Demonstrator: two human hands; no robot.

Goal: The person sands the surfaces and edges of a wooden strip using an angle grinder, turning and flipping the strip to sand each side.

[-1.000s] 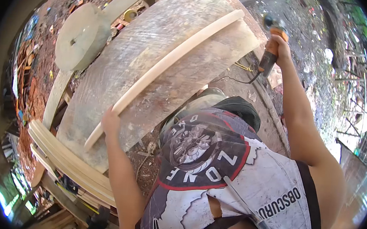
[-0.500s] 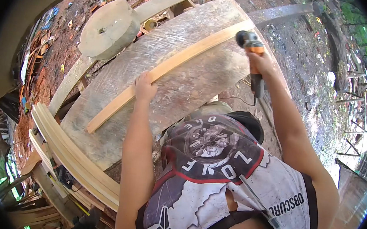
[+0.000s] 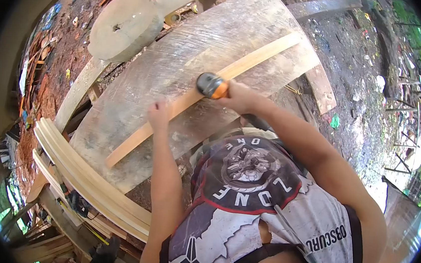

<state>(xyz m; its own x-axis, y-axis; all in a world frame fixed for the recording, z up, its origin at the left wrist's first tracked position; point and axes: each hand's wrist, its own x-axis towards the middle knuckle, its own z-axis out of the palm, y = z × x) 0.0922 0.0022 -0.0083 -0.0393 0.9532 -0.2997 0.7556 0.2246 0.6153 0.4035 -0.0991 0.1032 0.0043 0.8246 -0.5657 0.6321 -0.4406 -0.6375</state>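
Note:
A long, pale wooden strip (image 3: pixel 262 55) lies diagonally across a worn wooden board (image 3: pixel 117 108). My left hand (image 3: pixel 159 115), slightly blurred, grips the strip left of its middle, with the fingers bent over it. Wrapped around an orange and black angle grinder (image 3: pixel 213 85) is my right hand (image 3: pixel 237 98). The grinder's round head is over the middle of the strip, to the right of my left hand. Its disc is hidden underneath, so I cannot tell whether it touches the wood.
Several similar pale strips (image 3: pixel 90 186) are stacked at the lower left. Beyond the board stands a round wood slab (image 3: pixel 124 26) beside curved timber. A yellow roll (image 3: pixel 172 18) sits near it. Green litter (image 3: pixel 335 121) lies on the muddy ground at right.
My right hand has brought the grinder from the strip's far right end leftward to its middle. The strip has shifted slightly toward me; my left hand stays on it.

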